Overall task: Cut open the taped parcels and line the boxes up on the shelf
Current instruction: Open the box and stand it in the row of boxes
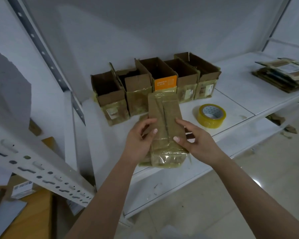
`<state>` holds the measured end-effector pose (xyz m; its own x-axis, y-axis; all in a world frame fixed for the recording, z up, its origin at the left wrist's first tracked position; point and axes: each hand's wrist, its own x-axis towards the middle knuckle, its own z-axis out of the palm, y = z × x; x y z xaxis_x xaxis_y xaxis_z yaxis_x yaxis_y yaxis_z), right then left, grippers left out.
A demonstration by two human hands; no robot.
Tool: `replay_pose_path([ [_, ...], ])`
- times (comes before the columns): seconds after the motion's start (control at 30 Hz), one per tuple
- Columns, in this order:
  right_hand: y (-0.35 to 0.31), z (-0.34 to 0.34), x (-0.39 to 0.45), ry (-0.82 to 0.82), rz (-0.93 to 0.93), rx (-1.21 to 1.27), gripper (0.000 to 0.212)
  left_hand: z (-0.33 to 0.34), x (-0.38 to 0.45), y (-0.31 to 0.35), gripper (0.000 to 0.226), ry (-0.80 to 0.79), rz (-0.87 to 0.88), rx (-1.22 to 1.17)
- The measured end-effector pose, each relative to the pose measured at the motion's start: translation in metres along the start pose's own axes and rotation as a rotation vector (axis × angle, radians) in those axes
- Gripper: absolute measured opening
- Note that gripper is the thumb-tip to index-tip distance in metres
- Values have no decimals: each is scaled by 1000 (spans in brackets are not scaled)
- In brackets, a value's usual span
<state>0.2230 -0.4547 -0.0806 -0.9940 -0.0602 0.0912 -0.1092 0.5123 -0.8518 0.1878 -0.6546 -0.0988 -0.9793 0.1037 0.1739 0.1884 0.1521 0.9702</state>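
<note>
Left hand (139, 139) and right hand (194, 137) hold one taped parcel (165, 128) between them, fingers curled round its long sides, both thumbs pressed on its upper face near the slit that runs down the middle of that face; the parcel, brown card under glossy yellowish tape, is tilted with its far end raised, its near end over the front edge of the white shelf (235, 94); behind it, against the back wall, a row of five opened boxes (155, 83) stands side by side, tops open and flaps up, the middle one bearing an orange panel (165, 83), the far end of the parcel overlapping that middle box in this view; whether parcel and box touch cannot be told; to the right of the parcel, apart from it, a roll of yellowish tape (211, 115) lies flat on the shelf; farther right, at the shelf's end, a stack of flattened packages (283, 75); at left, a perforated grey metal upright (41, 49) of the shelving and a perforated white beam (41, 168); below, a pale tiled floor (248, 195).
</note>
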Motion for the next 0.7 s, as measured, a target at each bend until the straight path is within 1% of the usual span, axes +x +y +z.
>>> replay_pose_path([
  [0.1, 8, 2, -19, -94, -54, 88, 85, 1, -15, 1, 17, 45, 49, 62],
  [0.17, 11, 5, -25, -131, -106, 32, 88, 4, -30, 3, 17, 41, 74, 43],
  [0.23, 12, 6, -26, -115, -133, -3, 86, 4, -44, 4, 30, 4, 75, -4],
  [0.3, 11, 6, -27, -78, -170, -34, 83, 4, -53, 2, 40, -40, 64, 6],
  [0.37, 11, 6, -29, -16, -204, -90, 78, 4, -57, 0, 43, -40, 81, 72],
  [0.43, 10, 8, -32, 67, -244, -176, 67, 6, -59, 1, 41, -10, 111, 94],
  [0.53, 9, 14, -34, 159, -355, -270, 52, 10, -59, 3, 32, 38, 156, 38],
  [0.6, 5, 15, -34, 192, -407, -267, 46, 11, -56, 4, 32, 93, 179, -5],
  [0.7, -3, 13, -28, 245, -431, -220, 39, 13, -49, 9, 31, 154, 224, 44],
])
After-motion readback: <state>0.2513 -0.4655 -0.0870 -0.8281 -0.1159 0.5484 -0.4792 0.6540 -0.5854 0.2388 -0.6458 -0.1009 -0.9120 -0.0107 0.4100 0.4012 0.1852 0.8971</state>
